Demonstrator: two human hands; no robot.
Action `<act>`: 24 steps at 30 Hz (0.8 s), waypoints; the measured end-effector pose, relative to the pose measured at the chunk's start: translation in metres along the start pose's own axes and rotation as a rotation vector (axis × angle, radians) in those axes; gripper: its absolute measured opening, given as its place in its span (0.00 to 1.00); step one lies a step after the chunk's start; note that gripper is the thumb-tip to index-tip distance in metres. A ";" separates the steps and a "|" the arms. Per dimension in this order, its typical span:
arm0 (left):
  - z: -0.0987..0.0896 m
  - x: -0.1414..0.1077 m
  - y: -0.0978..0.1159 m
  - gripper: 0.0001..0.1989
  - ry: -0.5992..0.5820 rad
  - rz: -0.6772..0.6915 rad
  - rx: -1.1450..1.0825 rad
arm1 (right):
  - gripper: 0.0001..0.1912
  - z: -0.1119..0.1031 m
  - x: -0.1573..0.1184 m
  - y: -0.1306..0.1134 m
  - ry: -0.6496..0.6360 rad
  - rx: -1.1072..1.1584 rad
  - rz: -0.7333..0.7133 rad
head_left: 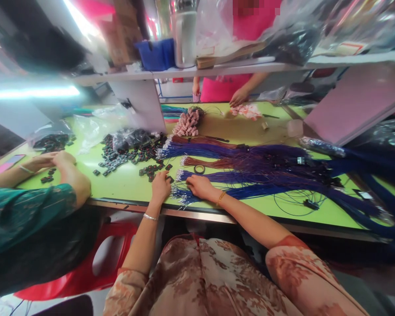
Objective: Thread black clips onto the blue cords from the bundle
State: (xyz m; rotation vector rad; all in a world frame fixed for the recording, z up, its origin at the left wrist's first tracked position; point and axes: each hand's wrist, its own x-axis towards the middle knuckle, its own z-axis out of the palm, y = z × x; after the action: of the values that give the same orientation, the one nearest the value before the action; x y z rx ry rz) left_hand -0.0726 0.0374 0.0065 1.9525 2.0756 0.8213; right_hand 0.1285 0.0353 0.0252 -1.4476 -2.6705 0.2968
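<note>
One bare left hand is half curled beside small, square black plastic pieces, and the bare right hand bends in by the white tips of long, thin blue wires; from where I stand, I can't tell if either one holds something. Just past the right hand, a round, dark ring and thin brown wires lie on the bright green table.

On the table, I locate the connector pieces left of the wire bundles, and the tape roll between two bundles. Behind the bundles' left ends lies a heap of fittings; above the table, the shelf carries a bin left of a canister.
</note>
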 end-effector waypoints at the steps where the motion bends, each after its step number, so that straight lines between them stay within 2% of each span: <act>1: 0.001 0.000 -0.001 0.17 0.006 0.005 -0.009 | 0.13 0.002 0.004 -0.002 0.007 0.026 -0.013; 10: 0.004 0.003 -0.004 0.15 -0.063 0.068 0.047 | 0.13 0.013 0.019 -0.019 0.048 0.111 -0.026; 15: 0.000 0.004 0.001 0.10 -0.056 0.026 0.031 | 0.12 0.010 0.018 -0.020 0.047 0.095 -0.034; 18: -0.004 0.005 0.000 0.09 -0.059 -0.012 -0.051 | 0.10 0.008 0.018 -0.025 0.047 0.038 -0.043; 21: -0.007 0.005 -0.005 0.10 0.016 -0.022 -0.179 | 0.10 0.007 0.017 -0.031 0.099 -0.092 -0.125; 24: -0.010 0.004 -0.010 0.11 0.057 -0.081 -0.436 | 0.11 0.006 0.012 -0.036 0.065 -0.120 -0.192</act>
State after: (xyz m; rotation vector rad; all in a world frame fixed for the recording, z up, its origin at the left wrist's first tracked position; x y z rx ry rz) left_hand -0.0860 0.0391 0.0106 1.6184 1.7963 1.2034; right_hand 0.0916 0.0253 0.0267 -1.1931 -2.7888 0.0745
